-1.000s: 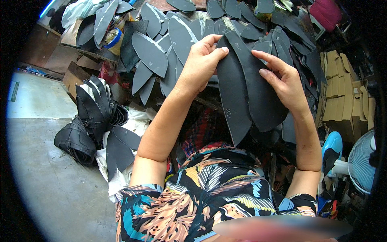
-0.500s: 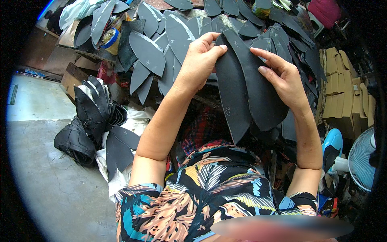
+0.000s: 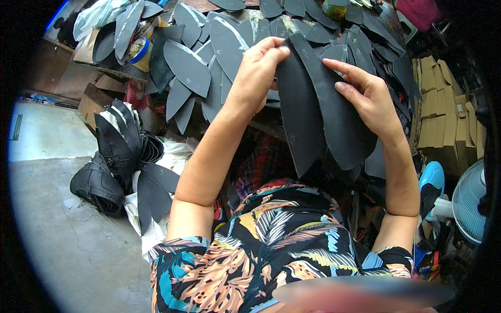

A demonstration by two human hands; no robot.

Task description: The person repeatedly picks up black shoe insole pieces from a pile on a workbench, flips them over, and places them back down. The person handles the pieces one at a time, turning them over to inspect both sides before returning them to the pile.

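Observation:
My left hand (image 3: 259,73) grips the top edge of a stack of black sole-shaped rubber pieces (image 3: 313,120) that hangs down in front of my chest. My right hand (image 3: 365,96) lies flat on the front piece, fingers stretched toward the left hand. The pointed lower ends of the pieces fan apart. Behind them a worktable is covered with many grey sole cut-outs (image 3: 188,68), overlapping one another.
A bundle of black sole pieces (image 3: 117,156) stands on the concrete floor (image 3: 57,219) at my left. Cardboard boxes (image 3: 443,109) are stacked at the right, with a white fan (image 3: 469,203) and a blue object (image 3: 430,180) below them. A tape roll (image 3: 136,52) sits on the table.
Both hands and the held pieces stay almost where they were. The view has shifted slightly, and my left fingers have curled a little tighter over the top edge.

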